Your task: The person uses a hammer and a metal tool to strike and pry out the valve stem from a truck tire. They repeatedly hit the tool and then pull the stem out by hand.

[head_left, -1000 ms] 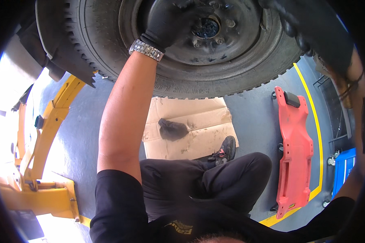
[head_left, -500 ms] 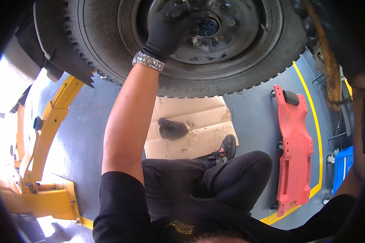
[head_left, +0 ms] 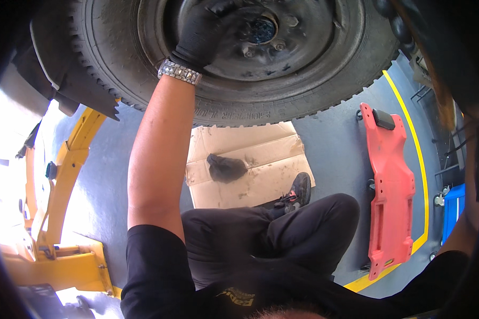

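My left hand (head_left: 203,36), in a black glove with a metal watch (head_left: 180,72) at the wrist, reaches up to the middle of a dark steel wheel (head_left: 303,50). Its fingers bend in beside the centre hub (head_left: 263,30), at the upper left of the bolt circle. What they grip is hidden by the glove and the top edge. Wheel nuts (head_left: 280,47) show below the hub. A knobbly black tyre (head_left: 250,101) surrounds the rim. My right forearm (head_left: 471,212) runs up the right rim of the view, and its hand is lost in the dark there.
Cardboard (head_left: 271,154) lies under the wheel with a black cloth-like item (head_left: 226,168) on it. A red creeper (head_left: 391,196) lies at right, near a blue wheeled box (head_left: 452,210). Yellow lift arms (head_left: 66,175) stand at left. My crossed legs (head_left: 314,228) are below.
The wheel and my left hand sit slightly further left and up in the view. My left hand stays by the hub, its fingers slightly shifted.
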`<action>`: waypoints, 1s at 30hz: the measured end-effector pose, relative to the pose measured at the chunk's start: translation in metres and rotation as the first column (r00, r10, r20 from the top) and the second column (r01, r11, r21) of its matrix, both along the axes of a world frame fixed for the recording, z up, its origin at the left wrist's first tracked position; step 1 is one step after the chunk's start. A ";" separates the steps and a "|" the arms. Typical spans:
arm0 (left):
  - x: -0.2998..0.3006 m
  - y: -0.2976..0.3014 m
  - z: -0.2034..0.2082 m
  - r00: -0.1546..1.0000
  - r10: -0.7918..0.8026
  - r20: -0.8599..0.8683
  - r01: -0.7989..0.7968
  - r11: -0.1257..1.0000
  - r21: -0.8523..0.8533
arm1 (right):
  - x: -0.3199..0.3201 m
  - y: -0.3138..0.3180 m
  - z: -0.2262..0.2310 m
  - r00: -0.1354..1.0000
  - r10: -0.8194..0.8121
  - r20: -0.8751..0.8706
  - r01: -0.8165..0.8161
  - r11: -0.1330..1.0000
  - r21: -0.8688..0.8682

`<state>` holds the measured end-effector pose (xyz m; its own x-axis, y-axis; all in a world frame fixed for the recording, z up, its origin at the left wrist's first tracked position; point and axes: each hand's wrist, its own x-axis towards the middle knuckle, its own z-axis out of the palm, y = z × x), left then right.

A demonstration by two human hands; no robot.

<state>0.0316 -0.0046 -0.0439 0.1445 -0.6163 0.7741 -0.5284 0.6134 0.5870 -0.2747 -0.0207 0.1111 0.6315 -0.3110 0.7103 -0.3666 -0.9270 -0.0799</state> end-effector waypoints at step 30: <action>-0.008 -0.015 0.003 0.975 -0.066 -0.213 0.099 0.984 0.148 | -0.006 0.043 0.028 0.977 -0.211 0.009 0.204 0.955 0.214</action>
<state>0.0238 -0.0195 -0.0407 0.2344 -0.7439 0.6258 -0.3368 0.5417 0.7701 -0.2810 0.0219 0.1387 0.5157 -0.5772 0.6331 -0.5433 -0.7917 -0.2793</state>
